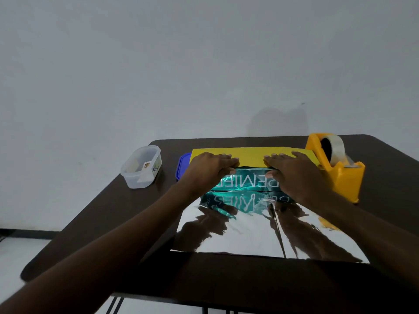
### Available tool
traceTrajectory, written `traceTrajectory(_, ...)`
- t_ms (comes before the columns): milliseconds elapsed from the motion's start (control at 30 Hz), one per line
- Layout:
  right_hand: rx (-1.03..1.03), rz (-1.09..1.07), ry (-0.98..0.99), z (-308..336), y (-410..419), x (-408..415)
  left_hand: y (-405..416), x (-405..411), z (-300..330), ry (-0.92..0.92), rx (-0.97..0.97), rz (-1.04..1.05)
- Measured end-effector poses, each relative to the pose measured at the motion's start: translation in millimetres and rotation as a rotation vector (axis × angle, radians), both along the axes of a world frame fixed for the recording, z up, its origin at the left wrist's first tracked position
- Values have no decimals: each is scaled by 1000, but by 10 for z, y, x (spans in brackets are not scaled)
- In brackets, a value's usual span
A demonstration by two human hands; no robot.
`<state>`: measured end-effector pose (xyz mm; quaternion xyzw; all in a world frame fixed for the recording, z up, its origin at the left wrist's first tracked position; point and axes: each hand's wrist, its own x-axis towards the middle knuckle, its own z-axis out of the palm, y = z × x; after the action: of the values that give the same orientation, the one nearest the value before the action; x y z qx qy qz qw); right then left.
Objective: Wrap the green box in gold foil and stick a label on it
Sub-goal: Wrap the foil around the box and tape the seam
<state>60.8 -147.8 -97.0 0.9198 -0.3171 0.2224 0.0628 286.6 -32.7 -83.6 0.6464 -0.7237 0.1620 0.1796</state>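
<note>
Our left hand (pixel 209 168) and right hand (pixel 294 175) press flat fingers on the foil (pixel 249 232) over the green box (pixel 247 181), on a dark worktop (pixel 136 214) against a grey wall (pixel 181 64).

One green box (pixel 247 180), one foil sheet (pixel 260 232), two hands (pixel 210 168)

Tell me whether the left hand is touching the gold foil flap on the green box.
Touching. In the head view the left hand lies across the green box, its fingertips pressing the folded yellow-backed edge of the gold foil with no gap showing.
</note>
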Motion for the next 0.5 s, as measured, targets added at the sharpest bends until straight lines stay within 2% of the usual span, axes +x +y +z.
traceTrajectory(167,-98,29,-71,-102,5,-47,66,-51,-57,-118,-165,-81)
traceTrajectory(300,-180,56,-74,-142,-3,-27,76,-70,-114,-137,-227,-76)
traceTrajectory(500,5,144,-323,-164,73,-62,94,-153,-107,-137,-307,-43)
